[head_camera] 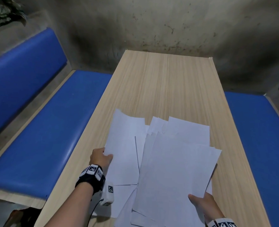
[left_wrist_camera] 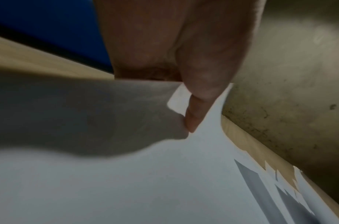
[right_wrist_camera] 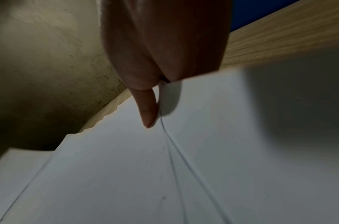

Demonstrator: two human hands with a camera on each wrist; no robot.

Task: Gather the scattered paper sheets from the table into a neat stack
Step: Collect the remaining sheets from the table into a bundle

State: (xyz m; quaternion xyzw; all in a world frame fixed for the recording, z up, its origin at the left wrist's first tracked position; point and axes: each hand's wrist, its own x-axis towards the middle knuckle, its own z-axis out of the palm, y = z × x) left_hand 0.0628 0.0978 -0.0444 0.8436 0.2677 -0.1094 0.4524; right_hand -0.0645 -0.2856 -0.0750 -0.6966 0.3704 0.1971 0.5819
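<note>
Several white paper sheets (head_camera: 165, 154) lie fanned and overlapping on the near half of a light wooden table (head_camera: 165, 82). My left hand (head_camera: 101, 157) pinches the left edge of the leftmost sheet (head_camera: 124, 138), thumb on top. In the left wrist view the thumb (left_wrist_camera: 195, 112) presses on that lifted sheet (left_wrist_camera: 164, 181). My right hand (head_camera: 201, 202) pinches the lower right edge of the topmost sheet (head_camera: 178, 174). In the right wrist view its thumb (right_wrist_camera: 149, 110) lies on the white paper (right_wrist_camera: 183, 174), and the other fingers are hidden beneath it.
Blue padded benches flank the table on the left (head_camera: 50, 128) and on the right (head_camera: 263, 136). A stained grey wall (head_camera: 151, 25) stands behind the table's far edge. A plant (head_camera: 2, 12) fills the top left corner. The table's far half is bare wood.
</note>
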